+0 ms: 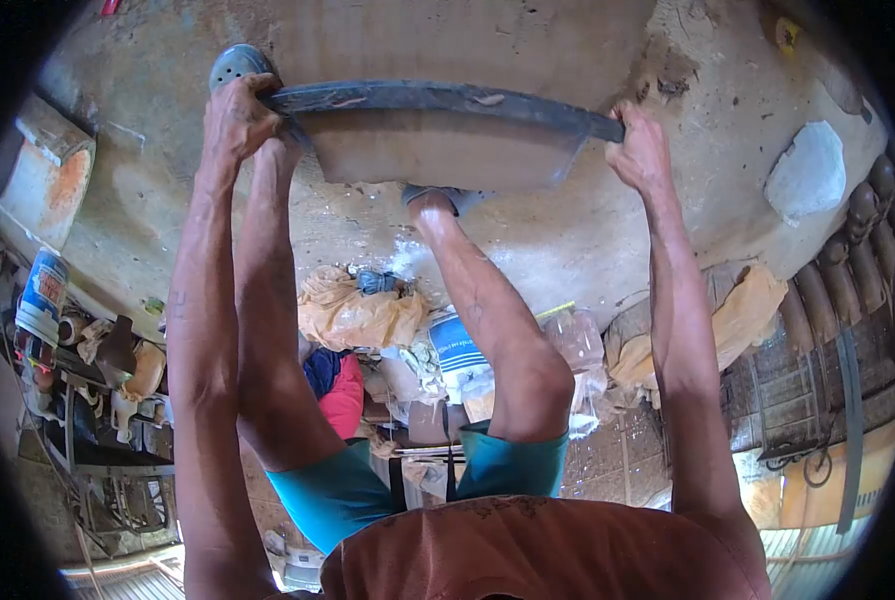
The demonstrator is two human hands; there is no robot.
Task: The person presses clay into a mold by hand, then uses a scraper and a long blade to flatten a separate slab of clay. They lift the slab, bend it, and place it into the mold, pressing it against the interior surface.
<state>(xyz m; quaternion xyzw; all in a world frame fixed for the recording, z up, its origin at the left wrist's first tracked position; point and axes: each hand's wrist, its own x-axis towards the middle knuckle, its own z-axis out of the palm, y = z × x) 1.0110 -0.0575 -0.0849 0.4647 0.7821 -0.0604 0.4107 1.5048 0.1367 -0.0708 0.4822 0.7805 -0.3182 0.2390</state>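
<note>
Two hands on one shallow pan (438, 140), one at each end of its dark rim (448, 97). Left hand (236, 115) curled tight over the rim's left end, fingers wrapped over the top edge, thumb side toward the body. Right hand (640, 150) closed on the rim's right end, fingers pinching the edge where the rim meets the pan's side. Both arms stretched out straight from the shoulders.

Pan spans the gap between the two grips, rim running nearly level with a slight bow upward in the middle. The pan's tan body hangs on the near side of the rim, toward the legs, filling the space between the wrists. Cannot tell what is inside it.

Left foot in a grey perforated clog (240, 64), just beyond the left hand, touching or nearly touching the rim's end. Right foot (433, 200) sits against the pan's lower edge, near its middle. Bare legs run back to teal shorts (353, 490) and a rust-coloured shirt (548, 550).

Ground under the pan is bare packed earth (558, 240). Nearer the body: crumpled tan sacks (353, 315), a white container with blue print (458, 350), a clear plastic bottle (578, 345). Far right, a pale flat stone (810, 170). Far left, a labelled can (43, 295) on a cluttered rack.
</note>
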